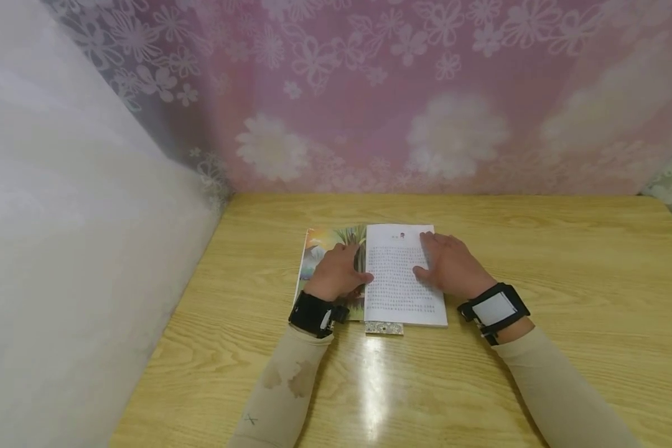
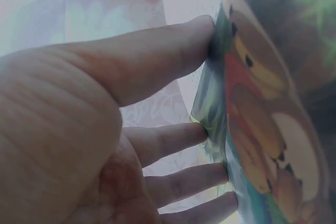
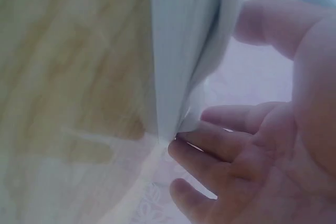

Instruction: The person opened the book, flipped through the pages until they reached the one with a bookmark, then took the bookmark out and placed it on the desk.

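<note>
Book [image 1: 394,283] is laid open mid-frame on the desk [image 1: 571,267], long page axis running up the frame, top edge toward the wall; its sides are touched by left hand [image 1: 336,272] and right hand [image 1: 453,267], both grips apart.

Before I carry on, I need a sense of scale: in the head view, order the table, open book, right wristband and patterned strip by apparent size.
Largest to smallest:
1. Table
2. Open book
3. Right wristband
4. Patterned strip, judging only its visible part
</note>
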### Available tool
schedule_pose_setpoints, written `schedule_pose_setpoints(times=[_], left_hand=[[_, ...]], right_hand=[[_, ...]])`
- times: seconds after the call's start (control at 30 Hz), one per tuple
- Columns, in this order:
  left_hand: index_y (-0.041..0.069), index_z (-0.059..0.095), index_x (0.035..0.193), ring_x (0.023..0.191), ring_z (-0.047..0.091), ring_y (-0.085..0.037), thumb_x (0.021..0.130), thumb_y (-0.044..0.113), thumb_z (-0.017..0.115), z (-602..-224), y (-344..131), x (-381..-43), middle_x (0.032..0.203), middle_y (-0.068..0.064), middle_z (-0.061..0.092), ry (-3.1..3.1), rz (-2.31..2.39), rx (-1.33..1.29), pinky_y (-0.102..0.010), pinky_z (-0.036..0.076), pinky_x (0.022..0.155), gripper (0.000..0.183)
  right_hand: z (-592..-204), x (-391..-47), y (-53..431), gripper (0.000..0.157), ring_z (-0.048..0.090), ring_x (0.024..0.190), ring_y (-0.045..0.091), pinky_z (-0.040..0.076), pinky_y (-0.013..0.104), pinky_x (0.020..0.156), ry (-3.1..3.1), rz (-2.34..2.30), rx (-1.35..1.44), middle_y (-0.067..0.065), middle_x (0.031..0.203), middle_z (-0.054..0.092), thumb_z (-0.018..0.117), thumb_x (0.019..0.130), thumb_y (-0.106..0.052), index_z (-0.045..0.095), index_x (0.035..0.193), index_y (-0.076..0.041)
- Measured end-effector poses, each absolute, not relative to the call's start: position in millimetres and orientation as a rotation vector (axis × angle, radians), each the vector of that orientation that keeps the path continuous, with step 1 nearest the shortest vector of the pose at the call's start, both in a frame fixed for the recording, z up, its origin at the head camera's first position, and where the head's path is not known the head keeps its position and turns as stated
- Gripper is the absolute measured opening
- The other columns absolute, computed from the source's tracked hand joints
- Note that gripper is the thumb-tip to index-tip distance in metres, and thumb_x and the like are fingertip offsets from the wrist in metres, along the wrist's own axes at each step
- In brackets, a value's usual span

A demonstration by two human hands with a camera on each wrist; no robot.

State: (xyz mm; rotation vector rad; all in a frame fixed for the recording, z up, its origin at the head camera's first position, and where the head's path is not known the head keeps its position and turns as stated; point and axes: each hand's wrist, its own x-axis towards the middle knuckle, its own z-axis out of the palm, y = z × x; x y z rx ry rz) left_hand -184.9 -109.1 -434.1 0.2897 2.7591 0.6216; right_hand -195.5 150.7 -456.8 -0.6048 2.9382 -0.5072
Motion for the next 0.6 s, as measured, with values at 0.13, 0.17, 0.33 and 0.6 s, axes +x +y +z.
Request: schedule_pose_setpoints(times=[0.13, 0.17, 0.33, 0.6], left_hand=[[0.009, 0.038, 0.16, 0.137, 0.049, -0.043, 0.097, 0.041, 0.074, -431.5, -108.3, -186.5, 0.152, -0.023, 0.047, 2.763, 0.586, 0.294, -0.05, 0.046, 0.109, 0.08], [0.008, 0.038, 0.16, 0.138, 0.048, -0.043, 0.097, 0.042, 0.073, -430.5, -108.4, -187.1, 0.153, -0.023, 0.047, 2.761, 0.576, 0.297, -0.05, 0.045, 0.109, 0.08], [0.01, 0.031, 0.163, 0.147, 0.037, -0.043, 0.1, 0.059, 0.06, -426.9, -108.5, -188.3, 0.161, -0.023, 0.038, 2.707, 0.589, 0.28, -0.055, 0.039, 0.115, 0.085], [0.013, 0.023, 0.166, 0.154, 0.025, -0.043, 0.087, 0.09, 0.039, -429.0, -102.5, -184.1, 0.166, -0.023, 0.027, 2.661, 0.571, 0.229, -0.063, 0.037, 0.114, 0.112]], right_hand=[[-452.7, -195.2, 148.7, 0.076, 0.046, 0.139, 0.048, 0.032, 0.061, 0.118, 2.951, -0.557, -0.607, 0.033, 0.148, 0.05, 0.072, 0.097, -0.028, 0.038, 0.154, 0.009], [-450.7, -195.3, 148.1, 0.074, 0.047, 0.138, 0.048, 0.034, 0.061, 0.117, 2.939, -0.594, -0.595, 0.031, 0.147, 0.051, 0.071, 0.097, -0.028, 0.039, 0.154, 0.007], [-442.6, -195.4, 148.0, 0.065, 0.063, 0.118, 0.036, 0.05, 0.056, 0.1, 2.831, -0.744, -0.541, 0.025, 0.138, 0.061, 0.063, 0.102, -0.032, 0.04, 0.154, 0.0], [-435.1, -185.2, 141.4, 0.061, 0.066, 0.078, 0.017, 0.053, 0.034, 0.068, 2.599, -1.132, -0.641, 0.01, 0.103, 0.071, 0.06, 0.106, -0.029, 0.034, 0.159, -0.015]])
